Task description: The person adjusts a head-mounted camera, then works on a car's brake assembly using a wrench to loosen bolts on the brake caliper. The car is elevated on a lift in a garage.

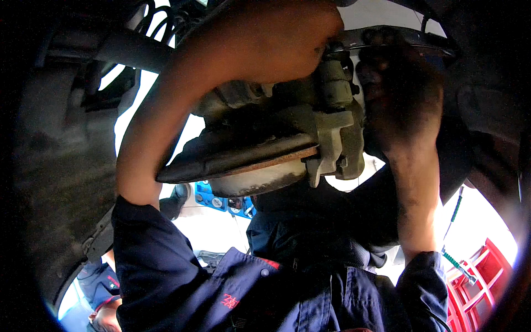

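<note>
Inside a dark wheel well, a brake caliper (338, 138) sits over a brake disc (260, 180) with a rusty edge. My left arm curves around the left of this assembly. My left hand (282, 47) is bent closed at the top of the caliper, its fingertips hidden. On the other side, my right hand (401, 94) is raised beside the caliper in deep shadow. Its fingers curl at a thin, dark metal edge (420, 48); whatever lies in them cannot be made out. Between the hands, a cylindrical part (336, 83) of the caliper shows.
A coil spring (160, 22) and a dark bar (121, 52) are at upper left. Wheel-well panels (55, 166) close in on both sides. Below are a blue tool case (221, 202), a red rack (481, 282), a green coiled cord (456, 263) and another person's sleeve (99, 282).
</note>
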`<state>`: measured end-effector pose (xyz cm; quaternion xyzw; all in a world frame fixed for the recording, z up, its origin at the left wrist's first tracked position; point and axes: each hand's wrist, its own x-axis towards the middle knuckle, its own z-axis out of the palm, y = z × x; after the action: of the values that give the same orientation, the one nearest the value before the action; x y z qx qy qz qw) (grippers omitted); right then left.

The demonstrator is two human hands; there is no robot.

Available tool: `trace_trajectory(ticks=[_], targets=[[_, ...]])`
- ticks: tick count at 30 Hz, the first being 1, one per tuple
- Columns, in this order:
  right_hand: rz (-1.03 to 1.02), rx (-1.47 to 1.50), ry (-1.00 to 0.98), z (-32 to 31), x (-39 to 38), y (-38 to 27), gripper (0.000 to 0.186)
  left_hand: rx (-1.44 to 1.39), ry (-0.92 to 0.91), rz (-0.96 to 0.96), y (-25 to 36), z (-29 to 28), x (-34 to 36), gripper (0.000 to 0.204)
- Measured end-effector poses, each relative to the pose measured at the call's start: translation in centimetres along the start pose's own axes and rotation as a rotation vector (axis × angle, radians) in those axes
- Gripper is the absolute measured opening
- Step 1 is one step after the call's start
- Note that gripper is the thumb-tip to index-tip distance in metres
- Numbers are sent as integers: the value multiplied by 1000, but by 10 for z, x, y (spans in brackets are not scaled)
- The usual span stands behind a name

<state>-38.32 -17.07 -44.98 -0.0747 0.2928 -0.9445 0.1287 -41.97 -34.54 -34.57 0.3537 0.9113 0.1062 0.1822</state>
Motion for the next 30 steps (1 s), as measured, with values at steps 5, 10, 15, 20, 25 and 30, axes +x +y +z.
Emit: trace_trajectory(ticks=[5,10,15,20,25,30], targets=[[234,182,10,1,2,-5,23,-71,-87,-53,-3,-3,8,16],[-580,-1280,-205,10,-7,-7,19,97,-33,-21,-1,-2,2,18],[-308,-734,-108,23,-12,-3,19,10,-120,-93,-2,-4,7,18],[-68,-38,239,18,-1,-2,22,-57,-58,-109,-2,2,10,20],[240,231,38,-16,5,-5,18,-41,80,62,0,6,-3,21],[184,127,199,4,3,-1,23,-82,-86,-5,-3,-6,4,18]])
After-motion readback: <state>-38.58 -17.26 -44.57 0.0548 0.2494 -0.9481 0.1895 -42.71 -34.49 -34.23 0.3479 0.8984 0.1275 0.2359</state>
